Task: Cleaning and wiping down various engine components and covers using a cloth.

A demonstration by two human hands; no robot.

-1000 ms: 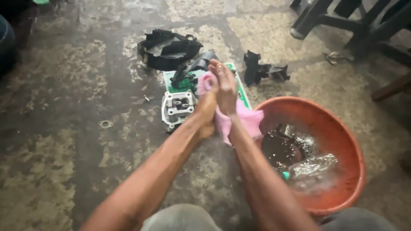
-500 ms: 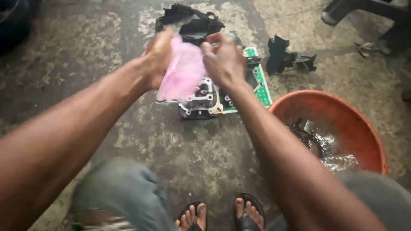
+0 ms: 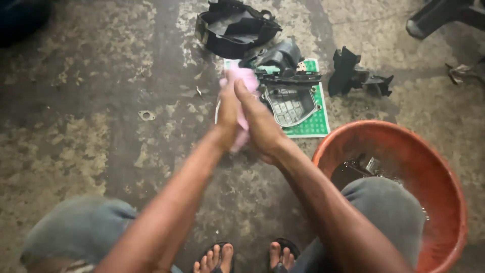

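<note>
Both hands — left hand (image 3: 228, 108) and right hand (image 3: 258, 121) — are pressed flat around a pink cloth (image 3: 244, 81) held over a green printed sheet (image 3: 309, 124) on the floor, mostly hidden under grey and black engine parts (image 3: 288, 86) — orange basin (image 3: 434, 167) cut off at right.

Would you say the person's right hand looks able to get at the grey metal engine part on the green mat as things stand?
Probably yes: the right hand is just beside the grey metal part with nothing between them, though both it and the left hand are pressed around a pink cloth.
</note>
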